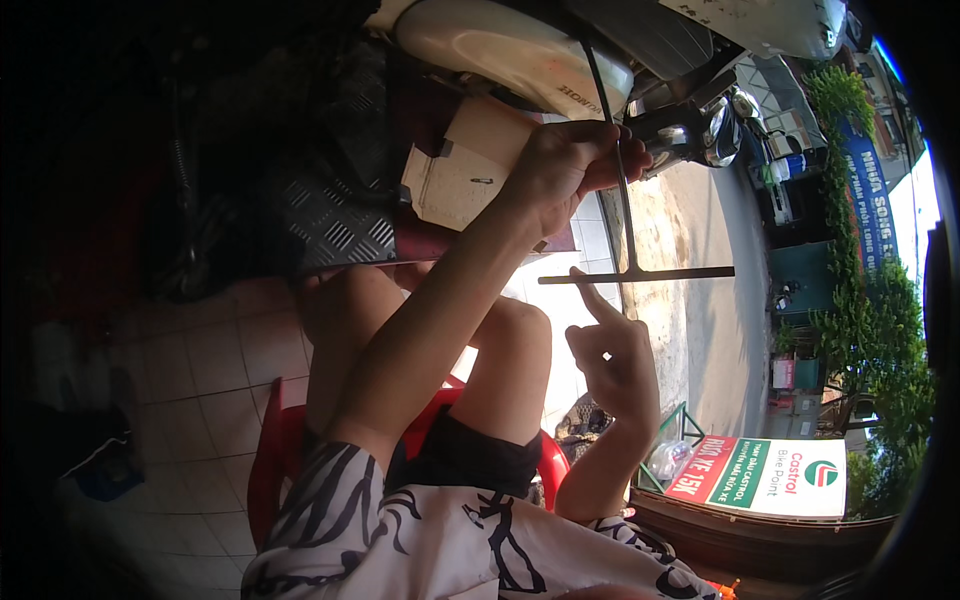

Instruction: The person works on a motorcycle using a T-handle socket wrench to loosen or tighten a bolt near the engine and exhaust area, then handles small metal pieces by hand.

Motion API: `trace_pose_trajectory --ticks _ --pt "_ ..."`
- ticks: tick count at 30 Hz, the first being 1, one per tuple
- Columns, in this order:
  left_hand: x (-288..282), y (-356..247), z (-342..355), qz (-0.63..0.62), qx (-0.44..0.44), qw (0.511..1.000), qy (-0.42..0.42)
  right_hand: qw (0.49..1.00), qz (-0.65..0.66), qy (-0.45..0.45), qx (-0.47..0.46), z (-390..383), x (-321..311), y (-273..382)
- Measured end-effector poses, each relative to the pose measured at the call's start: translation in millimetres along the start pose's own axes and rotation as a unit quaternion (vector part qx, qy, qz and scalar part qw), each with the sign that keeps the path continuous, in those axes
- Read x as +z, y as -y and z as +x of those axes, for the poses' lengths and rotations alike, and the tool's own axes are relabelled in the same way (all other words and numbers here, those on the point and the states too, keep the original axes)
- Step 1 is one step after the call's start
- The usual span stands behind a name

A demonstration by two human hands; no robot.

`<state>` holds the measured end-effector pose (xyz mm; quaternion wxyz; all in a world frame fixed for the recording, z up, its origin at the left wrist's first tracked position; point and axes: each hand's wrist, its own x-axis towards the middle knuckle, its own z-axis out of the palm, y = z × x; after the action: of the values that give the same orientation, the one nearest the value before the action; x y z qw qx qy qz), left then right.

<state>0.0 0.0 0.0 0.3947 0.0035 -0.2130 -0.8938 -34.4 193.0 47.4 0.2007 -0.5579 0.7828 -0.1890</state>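
My left hand (570, 170) is closed around the long shaft of a dark metal T-handle wrench (627, 225). The shaft's far end reaches up to a motorbike with a white body panel (500, 45); where it meets the bike is hard to make out. Nearer to me, the wrench's crossbar lies sideways. My right hand (618, 370) is below that bar, its index finger stretched up and touching the bar's left half. The other right fingers are curled, with a small gap showing between them, and grip nothing.
Left of the wrench, a piece of cardboard (455, 195) carries a small dark part (481, 181). Beside it is a patterned metal plate (340, 215). I sit on a red plastic chair (265, 460) on a tiled floor (210, 400). A signboard (745, 475) stands at right, near the road (725, 240).
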Motion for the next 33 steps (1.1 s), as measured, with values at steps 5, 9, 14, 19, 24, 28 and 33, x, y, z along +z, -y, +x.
trace_pose_trajectory --ticks 5,9,14,19,24,28,33 --pt "-2 -5 -1 -0.034 0.007 0.999 0.008 0.982 0.127 -0.065 -0.125 -5 4 8" --pt "2 -3 -1 0.006 0.009 1.0 0.001 0.955 0.21 -0.166 -0.123 -3 16 3" --pt "1 -1 -1 0.011 0.004 1.0 -0.014 0.977 0.143 -0.16 0.0 -6 3 7" --pt "0 1 1 0.022 0.003 1.0 -0.017 0.962 -0.137 -0.237 0.006 8 -7 8" --pt "3 -4 0 -0.012 0.016 1.0 0.017 0.92 -0.192 -0.328 -0.096 25 -16 0" --pt "7 -9 -4 0.008 0.008 0.998 0.057 0.92 0.242 -0.284 -0.116 35 3 -1" --pt "0 -8 -2 -0.01 -0.02 0.998 0.054 0.656 0.737 0.062 -0.151 28 26 9"
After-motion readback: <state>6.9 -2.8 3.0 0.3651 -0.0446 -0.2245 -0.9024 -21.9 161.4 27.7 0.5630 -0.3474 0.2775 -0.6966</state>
